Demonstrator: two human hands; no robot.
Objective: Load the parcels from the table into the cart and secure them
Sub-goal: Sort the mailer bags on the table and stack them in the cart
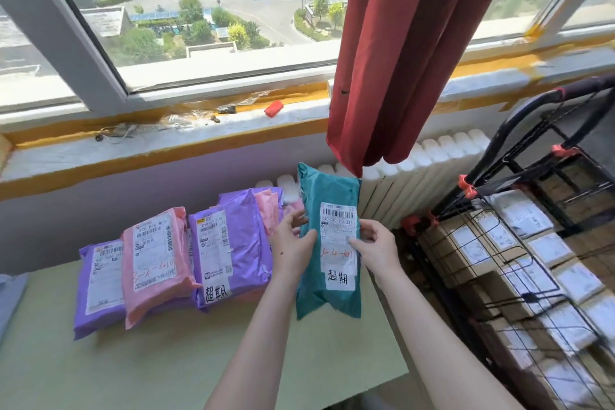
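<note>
Head view: left hand [291, 243] and right hand [376, 248] both grip a teal plastic mailer parcel [327, 243], upright between them. Purple and pink mailer parcels [159, 263] lie left of the left hand; black wire cart [519, 243] stands right of the right hand.

I hold the teal parcel [336, 236] upright over the table's right edge, label facing me, gripped between my left hand [291, 243] and right hand [376, 248]. A row of purple and pink parcels [229, 250] lies overlapping on the pale green table [149, 359]. The black wire cart [492, 156], just right of the table, holds labelled cardboard boxes [466, 253].
</note>
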